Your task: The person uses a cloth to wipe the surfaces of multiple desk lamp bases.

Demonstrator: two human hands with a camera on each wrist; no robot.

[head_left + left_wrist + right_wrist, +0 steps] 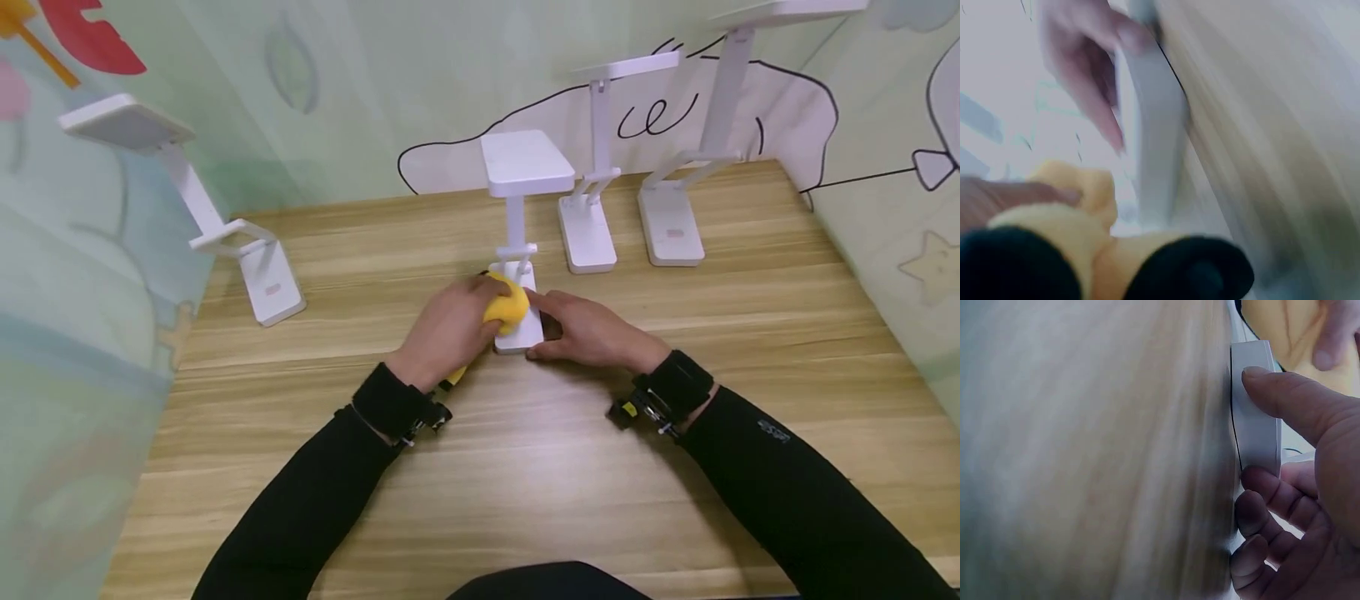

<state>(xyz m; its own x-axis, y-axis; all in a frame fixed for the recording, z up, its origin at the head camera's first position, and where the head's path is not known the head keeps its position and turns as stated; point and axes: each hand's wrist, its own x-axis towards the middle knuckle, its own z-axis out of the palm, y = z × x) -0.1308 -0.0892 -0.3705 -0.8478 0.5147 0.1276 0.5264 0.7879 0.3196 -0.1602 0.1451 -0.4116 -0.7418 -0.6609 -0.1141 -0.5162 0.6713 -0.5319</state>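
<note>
A white folding desk lamp [527, 162] stands on the table in the middle of the head view, its flat head raised over a slim base [519, 340]. My left hand [448, 329] grips a soft yellow plush piece [510, 307] against the top of that base. In the left wrist view the plush [1088, 228] shows rounded black ends [1191, 269]. My right hand [592, 331] holds the base from its right side. Seen from the right wrist, the thumb presses the front face of the base [1259, 434], with curled fingers along its side.
Two more white lamps, a nearer one [587, 237] and a taller one [671, 227], stand behind to the right. Another lamp [272, 283] is at the left. The wood-grain table [525, 467] meets a printed curtain [337, 108] at the back and sides.
</note>
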